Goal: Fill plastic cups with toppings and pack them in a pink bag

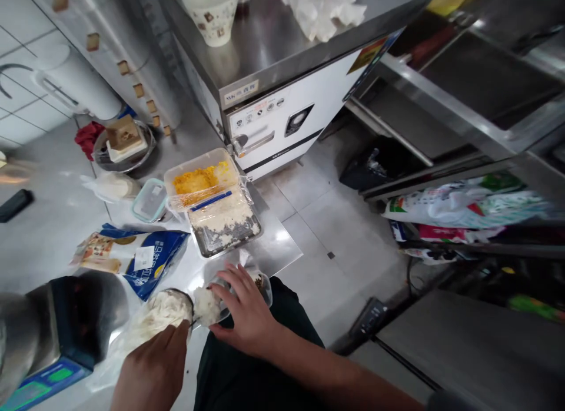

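My left hand (156, 364) is closed, its fingers wrapped round a thin dark utensil mostly hidden by the hand. Just beyond it lies a soft white dough-like mass (165, 311) in a clear plastic bag, with a dark curved edge along its right side. My right hand (247, 311) curves its thumb and fingers around a rough, sticky white lump (207, 305) beside that mass. Under and behind the right hand is a clear bowl (266, 288), partly covered by the fingers, with small dark bits inside.
A metal tray (212, 243) of white crumbs adjoins a plastic box (170, 181) of orange-yellow filling, a blue pen-like stick across them. To the left lie a blue-and-white packet (154, 258), a lidded glass box (150, 200) and a scale (48, 378). A white-fronted appliance (282, 128) stands behind.
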{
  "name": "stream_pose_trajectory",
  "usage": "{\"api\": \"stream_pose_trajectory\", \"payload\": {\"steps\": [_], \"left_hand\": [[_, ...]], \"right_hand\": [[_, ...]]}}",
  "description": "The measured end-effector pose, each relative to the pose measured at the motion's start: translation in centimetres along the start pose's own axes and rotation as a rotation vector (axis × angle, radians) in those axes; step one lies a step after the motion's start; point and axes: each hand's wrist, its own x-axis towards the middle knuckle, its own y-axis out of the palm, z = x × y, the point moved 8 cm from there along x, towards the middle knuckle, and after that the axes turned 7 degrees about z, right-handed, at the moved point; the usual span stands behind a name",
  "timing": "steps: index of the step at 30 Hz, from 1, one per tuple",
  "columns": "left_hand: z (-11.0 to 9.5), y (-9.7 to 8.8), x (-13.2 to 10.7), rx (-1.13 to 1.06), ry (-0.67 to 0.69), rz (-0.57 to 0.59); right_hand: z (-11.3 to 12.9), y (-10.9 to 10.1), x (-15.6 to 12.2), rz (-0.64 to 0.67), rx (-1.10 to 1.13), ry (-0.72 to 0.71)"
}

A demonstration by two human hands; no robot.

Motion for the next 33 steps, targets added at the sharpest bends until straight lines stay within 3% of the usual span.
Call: {"api": "stream_pose_trajectory", "payload": {"steps": [3,7,12,17,21,26,33], "left_hand": [[0.6,4.4,0.1,-0.007,-0.047,0.124],[0.3,6.4,0.6,-0.039,-0.054,0.171],[0.9,5.5,-1.1,-0.049,-0.023,0.106],[2.3,4.1,-3.6,-0.047,0.073,-0.023],[3.7,3.2,-4.7,-0.078,0.069,-0.086],[4.8,2.8,-4.8,-0.134,0.057,-0.145],[3.9,3.5,-3.5,-0.115,0.095,-0.189]], "right_hand": [[-0.2,3.6,-1.5,0.03,-0.033,0.035],[0.3,6.9,-2.0,0.058,-0.085,-0.033],[1.4,9.1,-1.3,0.046,-0.155,-0.035],[2.1,9.4,-0.9,0.024,-0.182,0.014],[2.0,9.2,-0.6,0.026,-0.187,0.071],[2.5,8.8,-0.5,0.021,-0.193,0.118],[3.6,8.8,0.0,-0.075,-0.14,-0.004]]}}
